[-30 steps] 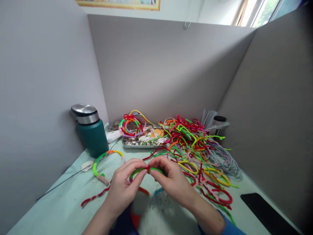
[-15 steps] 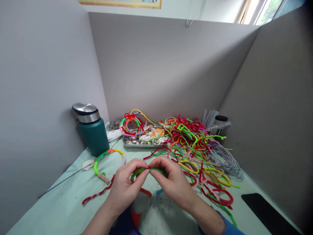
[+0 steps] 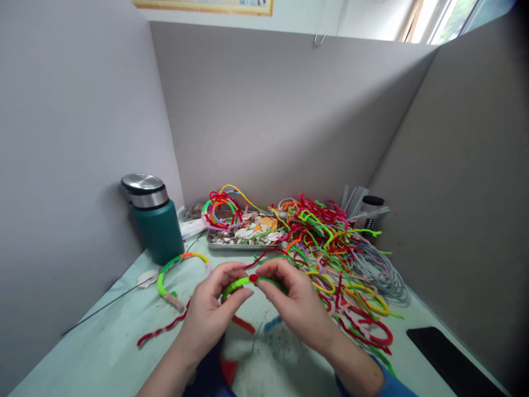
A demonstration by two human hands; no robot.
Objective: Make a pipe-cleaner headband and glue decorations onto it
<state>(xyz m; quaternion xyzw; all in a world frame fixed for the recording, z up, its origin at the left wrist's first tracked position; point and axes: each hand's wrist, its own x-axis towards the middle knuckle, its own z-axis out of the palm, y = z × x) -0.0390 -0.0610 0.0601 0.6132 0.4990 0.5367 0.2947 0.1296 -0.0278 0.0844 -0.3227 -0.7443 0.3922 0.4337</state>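
Note:
A fuzzy pipe cleaner ring (image 3: 236, 285) hangs between my two hands above the table. It is lime green on the left and darker green on the right, with a red bit (image 3: 253, 278) at the top. Its orange end (image 3: 243, 325) and blue end (image 3: 273, 323) stand apart below. My left hand (image 3: 206, 311) holds the lime side, with thumb and forefinger tips parted. The green side is in my right hand (image 3: 297, 306), whose fingertips are at the red bit. My palms hide parts of the ring.
A similar open ring (image 3: 160, 278) and a red pipe cleaner (image 3: 159, 332) lie left. Behind are a teal bottle (image 3: 159, 231), a metal tray (image 3: 243, 246) of small pieces, and tangled pipe cleaners (image 3: 314, 220). A black phone-like slab (image 3: 450, 358) lies right. Grey partitions (image 3: 281, 110) surround the table.
My fingertips have parted from their pinch at the top of the ring, uncovering the red bit. The orange and blue ends show more plainly.

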